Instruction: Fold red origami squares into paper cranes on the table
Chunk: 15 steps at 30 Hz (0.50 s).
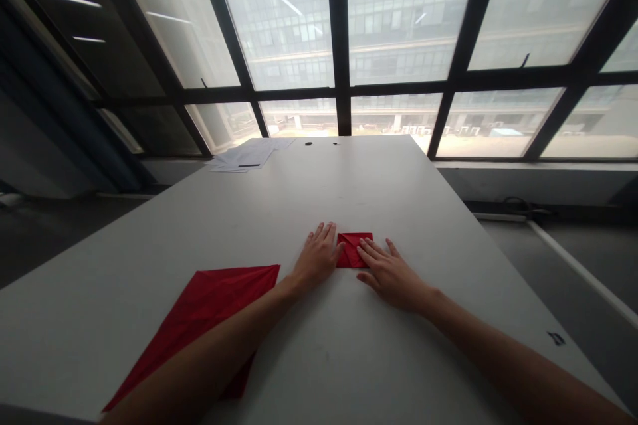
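Observation:
A small folded red cloth (349, 254) lies flat on the white table, with crease lines crossing its top. My left hand (319, 251) rests at its left edge, fingers stretched forward on the table and the thumb touching the cloth. My right hand (386, 270) lies over the cloth's right side, its fingers spread and the fingertips on the fabric. Neither hand grips anything. To the left, a larger red cloth (199, 309) is laid out flat, partly hidden beneath my left forearm.
The white table (309, 206) stretches away toward tall windows. Loose white papers (244, 156) lie at its far left, with a thin dark item on them. A small black mark or object (556, 339) is near the right edge. A dark round spot (308, 143) shows at the far end.

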{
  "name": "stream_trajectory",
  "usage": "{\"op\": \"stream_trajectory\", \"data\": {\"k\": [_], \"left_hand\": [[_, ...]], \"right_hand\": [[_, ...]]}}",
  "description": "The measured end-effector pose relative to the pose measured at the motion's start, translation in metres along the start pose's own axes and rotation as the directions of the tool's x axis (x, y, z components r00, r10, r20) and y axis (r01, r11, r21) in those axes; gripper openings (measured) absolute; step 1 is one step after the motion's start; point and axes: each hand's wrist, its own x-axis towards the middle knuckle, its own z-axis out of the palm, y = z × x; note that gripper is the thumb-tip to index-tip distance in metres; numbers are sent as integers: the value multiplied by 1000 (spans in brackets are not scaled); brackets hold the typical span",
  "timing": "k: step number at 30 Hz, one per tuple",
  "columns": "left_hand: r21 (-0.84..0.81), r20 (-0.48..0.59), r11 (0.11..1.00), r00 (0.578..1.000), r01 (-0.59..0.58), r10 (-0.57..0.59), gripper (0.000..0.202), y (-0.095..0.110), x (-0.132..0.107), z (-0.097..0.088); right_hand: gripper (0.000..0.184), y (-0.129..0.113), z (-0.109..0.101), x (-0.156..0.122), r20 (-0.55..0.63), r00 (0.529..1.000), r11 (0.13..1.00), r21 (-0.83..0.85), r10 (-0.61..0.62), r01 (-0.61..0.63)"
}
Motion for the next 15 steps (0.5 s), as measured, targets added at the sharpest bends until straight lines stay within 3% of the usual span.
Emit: {"op": "stream_trajectory", "data": {"k": [3, 8, 15], "left_hand": [[-65, -57, 985, 986, -158, 155, 52, 6, -1, -5], [-229, -14, 900, 925, -372, 379, 41, 16, -4, -11], [-346, -23, 864, 924, -365, 381, 37, 18, -6, -16]], "right_hand": [[60, -2, 0, 0, -29, 1000, 1000, 8, -1, 1], [39, -3, -2, 3, -164, 986, 999, 14, 44, -42], [17, 4, -9, 8, -233, 966, 993, -24, 111, -120]]}}
